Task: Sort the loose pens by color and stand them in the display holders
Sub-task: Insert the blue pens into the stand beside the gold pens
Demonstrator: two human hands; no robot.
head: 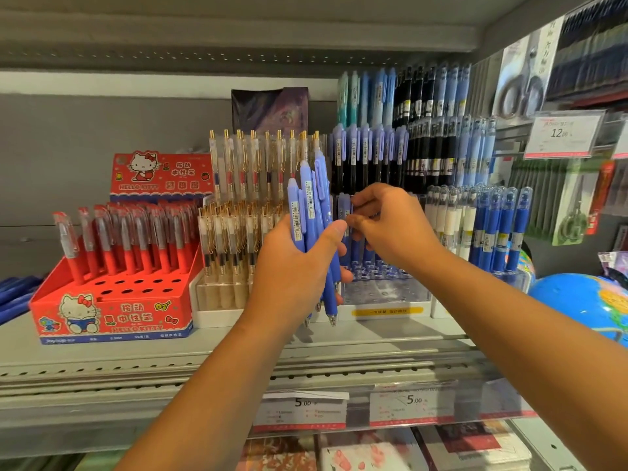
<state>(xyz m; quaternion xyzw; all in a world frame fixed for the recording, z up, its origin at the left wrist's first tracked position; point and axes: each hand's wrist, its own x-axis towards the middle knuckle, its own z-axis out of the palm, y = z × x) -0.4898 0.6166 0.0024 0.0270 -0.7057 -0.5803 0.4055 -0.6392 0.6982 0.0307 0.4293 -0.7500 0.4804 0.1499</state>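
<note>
Hands nearly touch in front of the shelf (204,351). The left hand (292,263) grips a bundle of blue pens (307,198), upright with tips down, its thumb across the barrels. The right hand (390,226), just beside it, has its fingers curled, and thumb and fingertips pinch the top of one more pen (344,207). The hands hide that pen's lower end, so I cannot tell whether it stands in a slot.

Behind and below them sits the clear holder (384,294), its front holes open, with rows of blue and black pens (421,154) rising behind. The left hand and bundle cover part of the gold-clip pens (244,171) to the left. Farther left is a red box (112,314) of red pens (136,239). To the right stand capped pens (499,229), then a globe (577,300). Price tags (302,409) line the shelf edge.
</note>
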